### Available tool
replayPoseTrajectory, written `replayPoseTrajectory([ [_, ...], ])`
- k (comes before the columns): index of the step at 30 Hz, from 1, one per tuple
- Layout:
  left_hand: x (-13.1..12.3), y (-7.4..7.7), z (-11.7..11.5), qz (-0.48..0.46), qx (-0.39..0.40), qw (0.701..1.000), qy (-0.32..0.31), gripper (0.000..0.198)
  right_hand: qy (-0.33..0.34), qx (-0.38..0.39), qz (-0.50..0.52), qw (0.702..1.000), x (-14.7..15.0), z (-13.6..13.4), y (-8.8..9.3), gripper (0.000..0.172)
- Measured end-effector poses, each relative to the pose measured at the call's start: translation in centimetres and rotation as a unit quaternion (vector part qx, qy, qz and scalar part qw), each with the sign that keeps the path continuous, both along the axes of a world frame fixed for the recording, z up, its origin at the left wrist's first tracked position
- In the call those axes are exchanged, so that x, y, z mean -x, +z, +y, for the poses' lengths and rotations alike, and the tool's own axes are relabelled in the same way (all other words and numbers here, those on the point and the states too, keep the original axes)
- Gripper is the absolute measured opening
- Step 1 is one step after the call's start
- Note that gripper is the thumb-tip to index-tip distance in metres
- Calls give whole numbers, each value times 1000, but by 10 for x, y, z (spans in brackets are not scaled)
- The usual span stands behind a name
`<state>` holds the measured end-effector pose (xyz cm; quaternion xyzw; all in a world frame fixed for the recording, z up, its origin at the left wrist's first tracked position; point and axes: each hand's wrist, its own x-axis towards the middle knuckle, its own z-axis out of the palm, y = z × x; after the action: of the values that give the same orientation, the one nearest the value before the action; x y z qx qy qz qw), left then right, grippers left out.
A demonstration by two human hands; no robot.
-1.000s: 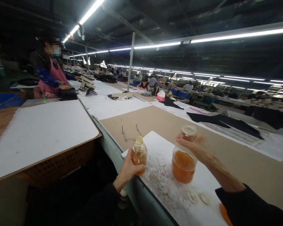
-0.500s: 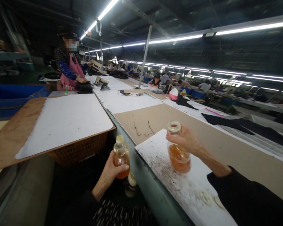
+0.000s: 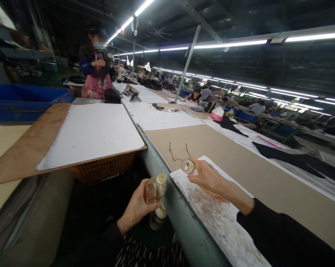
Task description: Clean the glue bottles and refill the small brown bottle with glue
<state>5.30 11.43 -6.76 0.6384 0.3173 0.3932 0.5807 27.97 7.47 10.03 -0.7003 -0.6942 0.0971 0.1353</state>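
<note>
Wrapped around a clear bottle (image 3: 155, 188), my left hand (image 3: 138, 204) is beside the table edge. That bottle leans to the right, its open yellowish neck facing the other one. In my right hand (image 3: 209, 177) is a clear glass jar (image 3: 188, 167), tipped left over the stained white sheet (image 3: 209, 218). My hand and forearm cover most of this jar; some orange colour shows beneath. The two mouths are apart. Below my left hand is another container (image 3: 158, 217) with a pale top, partly hidden.
Eyeglasses (image 3: 175, 157) lie on the brown board (image 3: 223, 148) behind the sheet. To the left are a white-covered board (image 3: 95, 133), an orange basket (image 3: 103, 168) beneath it and a blue bin (image 3: 25, 100). A co-worker (image 3: 99, 79) in a pink apron stands farther back.
The left bottle has tipped to the right and the right jar to the left, bringing their mouths closer. The view has shifted slightly. The co-worker's hands have risen.
</note>
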Motion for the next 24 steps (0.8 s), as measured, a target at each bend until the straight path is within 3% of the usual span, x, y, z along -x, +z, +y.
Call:
replayPoseTrajectory([
  [11,8,-52,7,29,-8,998,61,69,33,79,-106,991,45,7,-17,11],
  [17,13,-71,7,42,2,996,82,76,49,95,-146,984,52,17,-43,18],
  [24,10,-85,4,45,18,995,91,78,59,97,-185,976,54,21,-57,22],
])
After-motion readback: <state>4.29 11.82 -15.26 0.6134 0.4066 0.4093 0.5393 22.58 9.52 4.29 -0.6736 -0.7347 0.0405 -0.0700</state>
